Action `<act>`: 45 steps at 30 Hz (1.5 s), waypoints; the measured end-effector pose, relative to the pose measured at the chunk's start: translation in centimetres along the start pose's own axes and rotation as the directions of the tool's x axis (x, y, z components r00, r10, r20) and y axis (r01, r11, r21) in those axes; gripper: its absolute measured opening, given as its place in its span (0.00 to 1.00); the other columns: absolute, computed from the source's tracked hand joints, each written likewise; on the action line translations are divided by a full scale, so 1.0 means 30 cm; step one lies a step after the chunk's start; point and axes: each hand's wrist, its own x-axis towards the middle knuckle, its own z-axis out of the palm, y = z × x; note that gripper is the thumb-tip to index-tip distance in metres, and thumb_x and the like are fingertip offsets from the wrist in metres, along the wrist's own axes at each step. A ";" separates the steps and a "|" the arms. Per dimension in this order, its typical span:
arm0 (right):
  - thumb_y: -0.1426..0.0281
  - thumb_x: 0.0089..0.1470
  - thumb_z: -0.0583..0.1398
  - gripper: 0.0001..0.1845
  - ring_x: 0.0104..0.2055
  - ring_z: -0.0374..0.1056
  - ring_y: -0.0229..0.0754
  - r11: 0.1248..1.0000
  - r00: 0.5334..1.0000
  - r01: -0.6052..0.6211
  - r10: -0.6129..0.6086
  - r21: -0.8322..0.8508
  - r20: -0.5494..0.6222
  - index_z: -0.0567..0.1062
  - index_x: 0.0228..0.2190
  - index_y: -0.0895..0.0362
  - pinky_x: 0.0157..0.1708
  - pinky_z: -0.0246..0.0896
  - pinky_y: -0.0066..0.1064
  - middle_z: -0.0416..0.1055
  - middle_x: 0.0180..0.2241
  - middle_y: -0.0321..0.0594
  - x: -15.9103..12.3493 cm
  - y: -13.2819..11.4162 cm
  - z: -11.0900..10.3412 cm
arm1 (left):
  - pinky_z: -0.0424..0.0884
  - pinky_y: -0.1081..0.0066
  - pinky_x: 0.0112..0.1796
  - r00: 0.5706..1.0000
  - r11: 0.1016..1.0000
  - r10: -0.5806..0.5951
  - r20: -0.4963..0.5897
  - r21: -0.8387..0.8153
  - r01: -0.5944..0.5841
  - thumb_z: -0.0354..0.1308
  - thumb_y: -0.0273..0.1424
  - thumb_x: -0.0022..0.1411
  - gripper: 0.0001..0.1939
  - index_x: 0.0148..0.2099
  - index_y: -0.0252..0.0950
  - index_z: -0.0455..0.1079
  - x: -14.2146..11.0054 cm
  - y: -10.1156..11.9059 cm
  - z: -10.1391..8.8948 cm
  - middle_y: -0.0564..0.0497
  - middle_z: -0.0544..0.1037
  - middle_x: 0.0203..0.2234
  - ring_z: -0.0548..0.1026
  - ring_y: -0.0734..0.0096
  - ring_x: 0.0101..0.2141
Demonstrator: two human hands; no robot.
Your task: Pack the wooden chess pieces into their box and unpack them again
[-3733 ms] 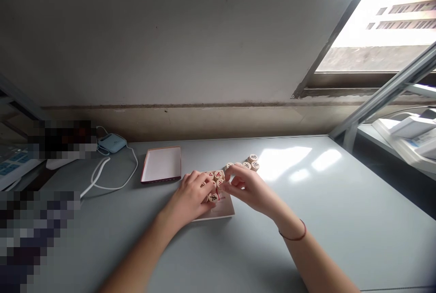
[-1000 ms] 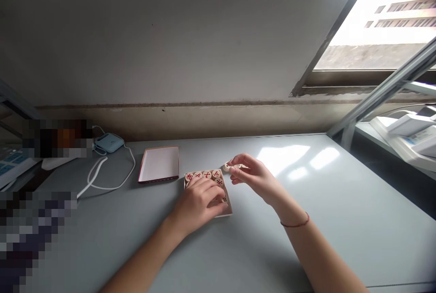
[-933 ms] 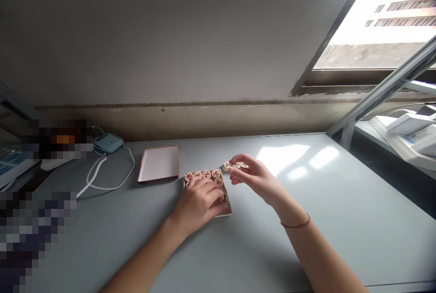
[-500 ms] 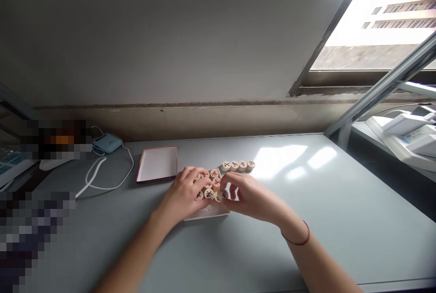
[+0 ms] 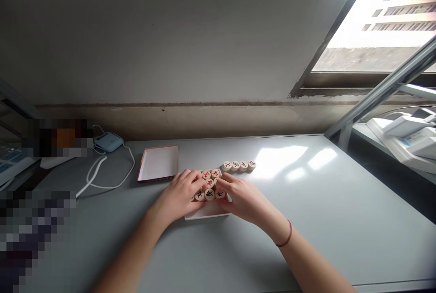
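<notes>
Discs [image 5: 209,194], round, pale, wood-look, red or black characters, sit in a shallow white-lined card box [image 5: 207,212]. My right hand [image 5: 243,197] narrows around the end disc, my left hand [image 5: 179,197] curls over others; can't tell if either grips. Uneven sideways pressure could tip smooth-edged neighbours; a knock could scatter the four-disc row [image 5: 235,166] behind.

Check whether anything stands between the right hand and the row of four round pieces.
Nothing visible stands between the right hand and the row of four round pieces, which lies on the table just beyond the knuckles. The open box reaches close to the row's left end only.
</notes>
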 end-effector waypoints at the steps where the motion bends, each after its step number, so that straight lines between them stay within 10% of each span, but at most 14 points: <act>1: 0.78 0.50 0.59 0.07 0.26 0.63 0.35 1.000 1.000 -0.006 0.006 -0.004 -0.001 0.69 0.31 0.55 0.24 0.53 0.26 0.65 0.33 0.37 0.001 -0.002 0.002 | 0.68 0.64 0.44 1.000 1.000 0.001 -0.002 0.007 -0.001 0.58 0.31 0.58 0.05 0.39 0.41 0.70 0.000 0.000 0.002 0.51 0.70 0.36 0.68 0.63 0.40; 12: 0.71 0.59 0.53 0.11 0.25 0.66 0.35 0.990 0.968 -0.138 0.125 -0.043 -0.216 0.69 0.44 0.55 0.24 0.58 0.29 0.68 0.46 0.46 0.032 0.073 -0.019 | 0.67 0.62 0.45 1.000 1.000 -0.012 0.016 0.004 0.012 0.59 0.33 0.58 0.06 0.38 0.40 0.70 0.013 0.033 0.001 0.50 0.70 0.36 0.68 0.63 0.40; 21: 0.78 0.58 0.51 0.14 0.30 0.71 0.39 0.947 0.973 -0.231 0.219 -0.225 -0.078 0.71 0.43 0.56 0.21 0.54 0.27 0.72 0.45 0.46 0.098 0.125 0.039 | 0.67 0.61 0.45 0.999 0.999 -0.036 -0.008 -0.024 0.036 0.61 0.34 0.56 0.09 0.40 0.41 0.70 0.003 0.018 -0.008 0.51 0.72 0.38 0.68 0.61 0.41; 26: 0.69 0.60 0.56 0.10 0.28 0.71 0.37 0.975 0.944 -0.142 0.186 0.171 -0.272 0.72 0.43 0.56 0.27 0.62 0.28 0.74 0.39 0.43 0.077 0.084 0.026 | 0.69 0.62 0.45 0.991 0.972 -0.083 -0.103 -0.226 0.058 0.62 0.34 0.58 0.19 0.52 0.44 0.66 0.015 0.027 -0.030 0.50 0.73 0.44 0.71 0.61 0.44; 32: 0.56 0.56 0.59 0.18 0.23 0.66 0.35 0.707 0.945 -0.026 0.247 0.707 -0.213 0.72 0.41 0.56 0.20 0.63 0.27 0.73 0.29 0.39 0.044 -0.009 0.014 | 0.72 0.65 0.44 0.971 0.945 -0.121 -0.207 -0.323 0.049 0.62 0.39 0.58 0.27 0.59 0.46 0.61 -0.010 0.040 -0.046 0.51 0.74 0.45 0.73 0.62 0.45; 38: 0.56 0.53 0.62 0.18 0.28 0.69 0.35 0.446 0.988 -0.006 0.138 0.895 -0.062 0.71 0.40 0.56 0.24 0.68 0.27 0.72 0.36 0.40 0.037 -0.069 0.029 | 0.72 0.68 0.46 0.955 0.919 -0.039 -0.293 -0.387 -0.081 0.54 0.34 0.66 0.13 0.53 0.45 0.68 -0.059 0.033 -0.051 0.50 0.74 0.46 0.74 0.66 0.47; 45: 0.57 0.55 0.61 0.16 0.26 0.64 0.31 0.453 0.987 -0.033 0.154 0.891 -0.042 0.70 0.40 0.55 0.24 0.66 0.26 0.70 0.40 0.41 0.032 -0.056 0.046 | 0.71 0.72 0.41 0.978 0.901 -0.064 -0.201 -0.433 -0.030 0.59 0.23 0.57 0.06 0.34 0.39 0.68 -0.124 -0.010 -0.029 0.53 0.74 0.38 0.74 0.71 0.39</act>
